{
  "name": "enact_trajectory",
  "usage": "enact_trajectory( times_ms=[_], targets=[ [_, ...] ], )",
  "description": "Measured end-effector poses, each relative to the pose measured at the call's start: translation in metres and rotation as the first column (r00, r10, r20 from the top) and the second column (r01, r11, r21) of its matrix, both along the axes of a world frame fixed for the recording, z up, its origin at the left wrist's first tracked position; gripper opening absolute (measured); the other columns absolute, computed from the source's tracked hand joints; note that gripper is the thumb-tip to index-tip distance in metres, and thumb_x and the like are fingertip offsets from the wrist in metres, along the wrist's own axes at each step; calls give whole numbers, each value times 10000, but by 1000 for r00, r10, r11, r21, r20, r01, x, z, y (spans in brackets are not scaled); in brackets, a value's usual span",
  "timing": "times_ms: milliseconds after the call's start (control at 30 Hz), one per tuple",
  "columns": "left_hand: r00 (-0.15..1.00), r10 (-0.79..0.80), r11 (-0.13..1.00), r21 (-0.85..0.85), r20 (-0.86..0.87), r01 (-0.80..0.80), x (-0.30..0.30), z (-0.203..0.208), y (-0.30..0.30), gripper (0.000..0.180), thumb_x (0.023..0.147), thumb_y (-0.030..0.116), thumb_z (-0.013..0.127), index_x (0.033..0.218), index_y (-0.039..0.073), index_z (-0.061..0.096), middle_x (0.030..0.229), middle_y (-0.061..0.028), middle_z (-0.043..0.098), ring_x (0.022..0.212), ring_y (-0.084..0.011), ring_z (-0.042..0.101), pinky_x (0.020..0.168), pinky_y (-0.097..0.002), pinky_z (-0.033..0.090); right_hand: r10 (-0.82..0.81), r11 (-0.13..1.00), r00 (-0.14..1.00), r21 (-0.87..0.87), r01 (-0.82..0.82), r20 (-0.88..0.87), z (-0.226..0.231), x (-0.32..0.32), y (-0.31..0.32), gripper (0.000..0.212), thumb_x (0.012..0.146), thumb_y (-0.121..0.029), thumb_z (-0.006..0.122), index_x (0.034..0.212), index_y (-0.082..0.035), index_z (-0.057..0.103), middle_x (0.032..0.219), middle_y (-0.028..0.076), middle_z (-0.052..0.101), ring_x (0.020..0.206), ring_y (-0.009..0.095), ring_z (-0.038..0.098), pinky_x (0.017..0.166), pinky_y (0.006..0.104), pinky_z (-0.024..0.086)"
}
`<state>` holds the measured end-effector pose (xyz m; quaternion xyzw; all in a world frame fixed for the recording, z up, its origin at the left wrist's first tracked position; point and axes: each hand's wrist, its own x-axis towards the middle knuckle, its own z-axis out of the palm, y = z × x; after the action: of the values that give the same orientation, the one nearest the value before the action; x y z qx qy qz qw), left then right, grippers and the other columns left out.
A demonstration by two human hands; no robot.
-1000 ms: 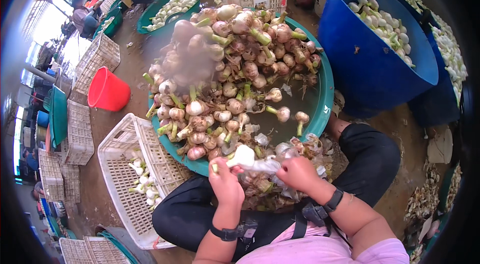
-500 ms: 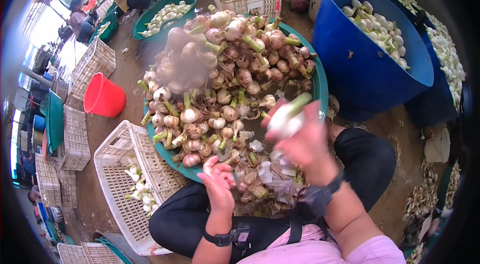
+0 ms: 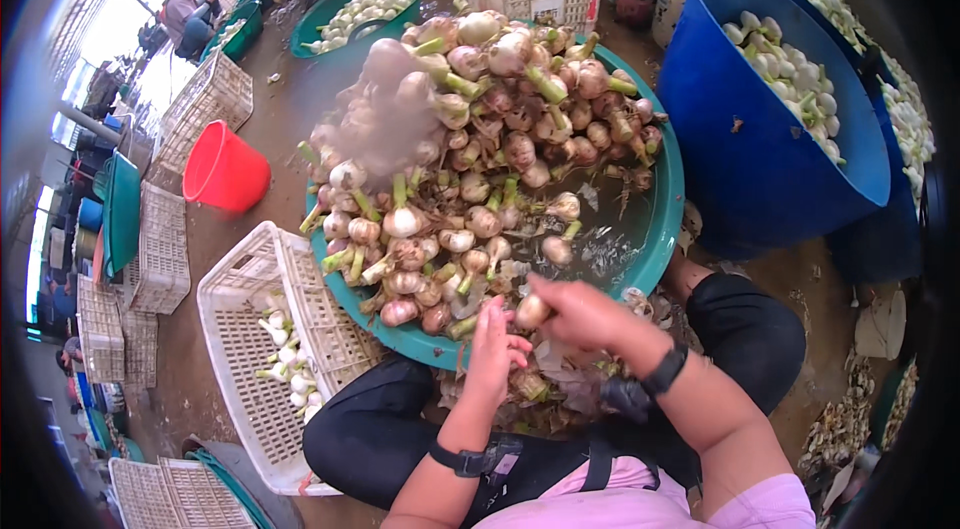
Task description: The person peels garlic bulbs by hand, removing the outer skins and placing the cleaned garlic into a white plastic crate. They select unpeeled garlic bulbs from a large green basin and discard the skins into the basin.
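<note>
**Right hand grips a bulb over the near edge of a heaped green tub**

The right hand is closed around a pale brown, round garlic bulb, thumb side toward the other hand. The left hand is loosely spread, holding nothing that shows, its fingertips just beside the bulb; whether they touch it is unclear. Keeping the bulb low between both hands probably lets either reach it easily.

The large round green plastic tub stands in front of the bent black-trousered legs, likely so its heap of stemmed, unpeeled garlic bulbs is close at hand. Papery pale peelings lie below the hands, which suggests that spot catches what drops.

The perforated white plastic crate, holding smooth white bulbs, sits just beside the tub on the left, seemingly for a short reach. The tall blue plastic barrel crowds the right, leaving little room there. Inside the tub, cloudy water right of the heap gives some open space; the near rim is partly hidden by the hands. Brown floor lies open between tub and red plastic bucket.
</note>
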<state>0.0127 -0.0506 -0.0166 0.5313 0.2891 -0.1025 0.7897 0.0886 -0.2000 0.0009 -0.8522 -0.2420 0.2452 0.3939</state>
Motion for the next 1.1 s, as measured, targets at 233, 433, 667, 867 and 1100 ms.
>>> enact_trajectory(
  times_ms=[233,433,667,867,1100],
  targets=[
    [988,139,989,-41,-61,-142,4,8,1,268,920,331,445,954,74,510,634,13,511,429,-37,406,339,-169,290,-29,983,950,-162,83,310,5,-64,33,129,744,-137,556,803,-23,555,623,145,588,538,296,593,472,393,464],
    [980,140,985,-85,-143,-153,1,3,8,261,899,336,475,899,78,512,625,1,511,392,-46,396,303,-180,248,-27,975,912,-189,114,410,-15,-65,40,135,773,-166,537,713,-46,534,581,122,580,506,258,590,461,362,477],
    [986,156,957,-257,63,-135,-2,-5,20,316,909,286,463,1046,12,540,792,-45,583,567,-78,510,458,-201,400,-334,758,578,152,634,-745,-19,-55,31,258,891,-199,483,743,-1,555,633,27,560,547,116,537,520,269,454],
    [828,-535,754,538,169,377,-3,19,27,458,708,70,704,1129,-2,541,1065,-81,579,981,-142,537,882,-286,406,-444,817,759,132,561,-477,-27,-52,17,191,836,-210,574,795,-30,622,669,77,592,585,134,551,530,310,431],
    [572,-782,280,959,248,-34,-5,33,26,326,712,4,603,1036,42,594,1154,-147,562,1069,-313,529,921,-379,402,-248,690,393,124,713,-885,-8,-38,8,173,882,-168,517,815,-23,581,728,46,599,602,125,560,529,261,494]
  ],
)
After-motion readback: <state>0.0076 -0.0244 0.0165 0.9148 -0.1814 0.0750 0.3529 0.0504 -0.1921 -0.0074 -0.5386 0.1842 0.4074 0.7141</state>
